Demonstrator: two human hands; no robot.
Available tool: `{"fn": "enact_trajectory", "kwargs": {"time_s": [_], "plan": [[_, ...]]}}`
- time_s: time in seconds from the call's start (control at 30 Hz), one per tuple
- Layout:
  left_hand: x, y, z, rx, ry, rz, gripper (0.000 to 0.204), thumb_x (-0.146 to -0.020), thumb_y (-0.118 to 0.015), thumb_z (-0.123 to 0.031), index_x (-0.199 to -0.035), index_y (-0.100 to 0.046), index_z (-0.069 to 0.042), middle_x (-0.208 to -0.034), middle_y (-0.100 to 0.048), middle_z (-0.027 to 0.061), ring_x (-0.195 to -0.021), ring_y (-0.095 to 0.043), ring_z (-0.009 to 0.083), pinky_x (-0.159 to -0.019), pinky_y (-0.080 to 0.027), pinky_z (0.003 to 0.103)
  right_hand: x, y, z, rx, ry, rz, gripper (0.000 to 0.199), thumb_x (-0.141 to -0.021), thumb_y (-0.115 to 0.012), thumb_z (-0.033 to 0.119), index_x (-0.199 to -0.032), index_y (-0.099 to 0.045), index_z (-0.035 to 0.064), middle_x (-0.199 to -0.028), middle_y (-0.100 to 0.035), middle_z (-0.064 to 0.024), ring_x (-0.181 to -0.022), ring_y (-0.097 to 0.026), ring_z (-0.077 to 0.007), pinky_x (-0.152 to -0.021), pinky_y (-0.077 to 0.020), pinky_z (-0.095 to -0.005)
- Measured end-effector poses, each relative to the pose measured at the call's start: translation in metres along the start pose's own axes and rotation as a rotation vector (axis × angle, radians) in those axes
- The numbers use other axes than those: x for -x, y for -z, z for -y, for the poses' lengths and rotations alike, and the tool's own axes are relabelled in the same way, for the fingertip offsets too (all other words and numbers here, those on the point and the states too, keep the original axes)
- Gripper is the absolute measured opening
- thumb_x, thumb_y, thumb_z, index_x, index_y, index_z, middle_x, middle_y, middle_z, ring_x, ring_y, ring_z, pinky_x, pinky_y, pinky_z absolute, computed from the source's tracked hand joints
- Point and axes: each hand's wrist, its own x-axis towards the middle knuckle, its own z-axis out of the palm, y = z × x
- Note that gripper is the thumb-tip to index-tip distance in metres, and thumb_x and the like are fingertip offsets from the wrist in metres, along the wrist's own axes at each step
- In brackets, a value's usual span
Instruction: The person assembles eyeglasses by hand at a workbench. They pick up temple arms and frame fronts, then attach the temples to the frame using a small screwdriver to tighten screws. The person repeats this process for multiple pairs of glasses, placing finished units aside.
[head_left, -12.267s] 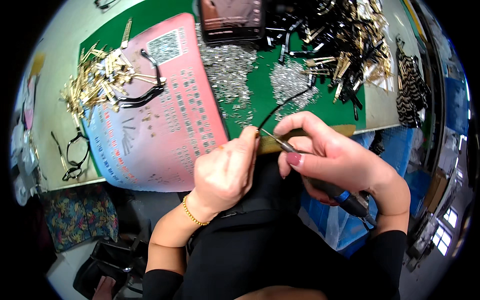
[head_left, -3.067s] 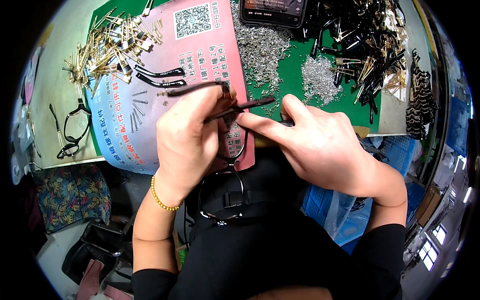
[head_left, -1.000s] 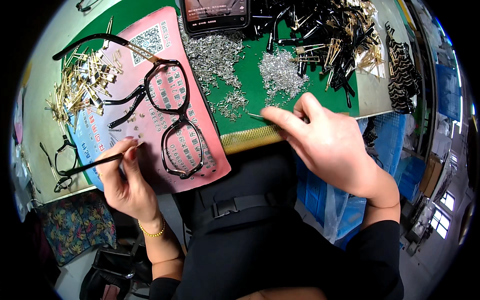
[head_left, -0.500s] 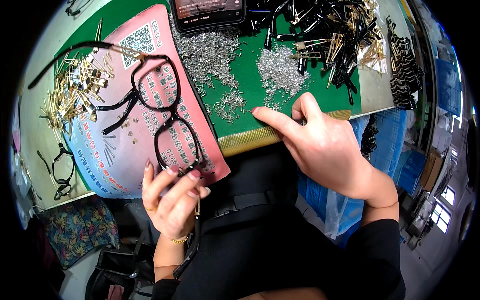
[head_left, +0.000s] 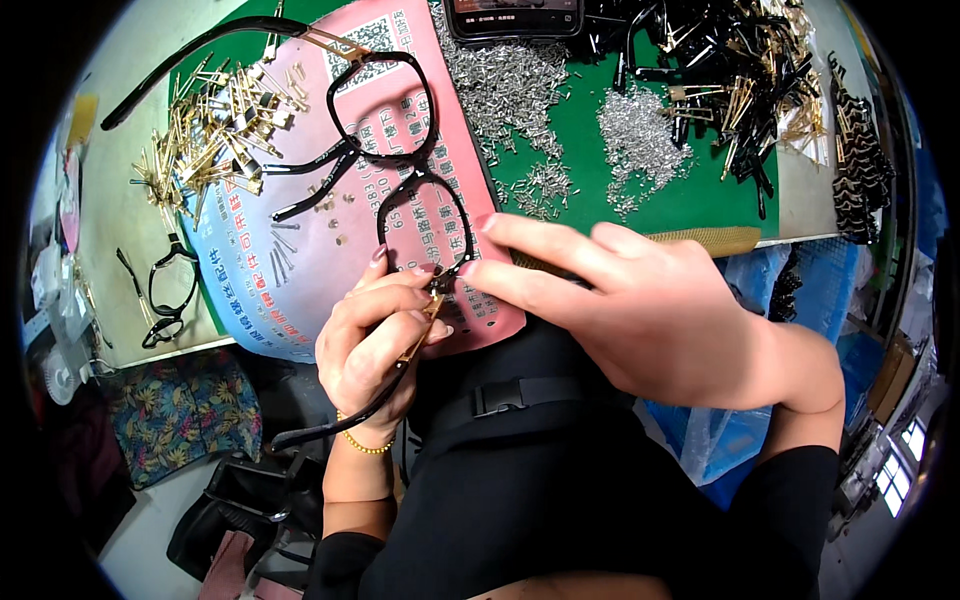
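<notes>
A black eyeglass frame [head_left: 420, 166] is held over a pink and blue printed sheet [head_left: 490, 295]. My left hand [head_left: 362, 345] grips its near end around the hinge, fingers bent. From there a black temple [head_left: 305, 436] with a gold section runs down past my left wrist, while the other temple [head_left: 215, 42] extends to the upper left. My right hand [head_left: 650, 305], partly blurred, comes in from the right with two fingers stretched out and apart. Its lower fingertip is at or beside the hinge; anything tiny beneath it is hidden.
Two piles of small silvery metal pieces [head_left: 505, 105] [head_left: 645, 145] lie on the green mat [head_left: 580, 215]. Gold-and-black temples [head_left: 740, 95] heap at the right, gold parts [head_left: 225, 125] at the left. A phone [head_left: 515, 20] is at the far edge; another frame [head_left: 172, 285] lies left.
My right hand has moved left from beside the silvery pieces to the frame's hinge. The held temple has swung out leftward across my left wrist. The whole view has shifted.
</notes>
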Motion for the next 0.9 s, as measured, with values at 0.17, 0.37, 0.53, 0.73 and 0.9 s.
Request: {"fn": "enact_trajectory", "kwargs": {"time_s": [0.17, 0.37, 0.53, 0.73, 0.9], "plan": [[-0.004, 0.004, -0.003, -0.084, -0.004, 0.053, 0.035, -0.073, -0.083, 0.0, -0.099, -0.062, -0.01, -0.092, -0.07, 0.0078, -0.092, -0.074, 0.0284, -0.097, -0.055, 0.052, -0.009, -0.01, -0.009, 0.015, 0.055, 0.025, 0.071, -0.07, -0.071, 0.002, -0.137, -0.06, 0.0234, -0.139, -0.06, 0.0083, -0.063, -0.052, -0.0169, -0.052, -0.0496, -0.0253], [-0.012, 0.006, -0.005, -0.111, -0.09, 0.116, 0.025, -0.078, -0.074, 0.008, -0.098, -0.061, -0.001, -0.091, -0.07, 0.0128, -0.089, -0.072, 0.0304, -0.093, -0.056, 0.049, -0.011, -0.008, -0.011, 0.03, 0.062, 0.072, 0.071, -0.07, -0.074, 0.005, -0.138, -0.059, 0.0242, -0.139, -0.059, 0.0095, -0.063, -0.051, -0.0139, -0.052, -0.0491, -0.0235], [-0.024, 0.008, -0.014, -0.221, -0.027, 0.16, 0.03, -0.065, -0.081, 0.002, -0.09, -0.066, -0.004, -0.084, -0.068, 0.0073, -0.081, -0.069, 0.0281, -0.075, -0.058, 0.04, -0.013, -0.006, -0.014, 0.04, 0.084, 0.089, 0.07, -0.07, -0.075, 0.007, -0.136, -0.06, 0.0245, -0.138, -0.059, 0.0089, -0.063, -0.052, -0.0119, -0.052, -0.0489, -0.0224], [-0.022, 0.005, -0.009, -0.202, -0.033, 0.133, 0.033, -0.066, -0.082, 0.004, -0.092, -0.065, -0.007, -0.083, -0.067, 0.0059, -0.08, -0.07, 0.0267, -0.074, -0.059, 0.038, -0.014, -0.006, -0.015, 0.042, 0.083, 0.085, 0.067, -0.071, -0.074, 0.006, -0.135, -0.06, 0.0236, -0.136, -0.061, 0.0065, -0.063, -0.056, -0.0128, -0.051, -0.0506, -0.024], [-0.012, 0.006, 0.002, -0.243, -0.133, 0.113, 0.039, -0.067, -0.085, -0.001, -0.099, -0.064, -0.01, -0.087, -0.069, 0.0049, -0.082, -0.073, 0.0252, -0.082, -0.061, 0.041, -0.014, -0.008, -0.013, 0.035, 0.074, 0.056, 0.064, -0.073, -0.072, 0.005, -0.133, -0.06, 0.0225, -0.135, -0.061, 0.0036, -0.064, -0.06, -0.0156, -0.051, -0.0519, -0.0266]]}}
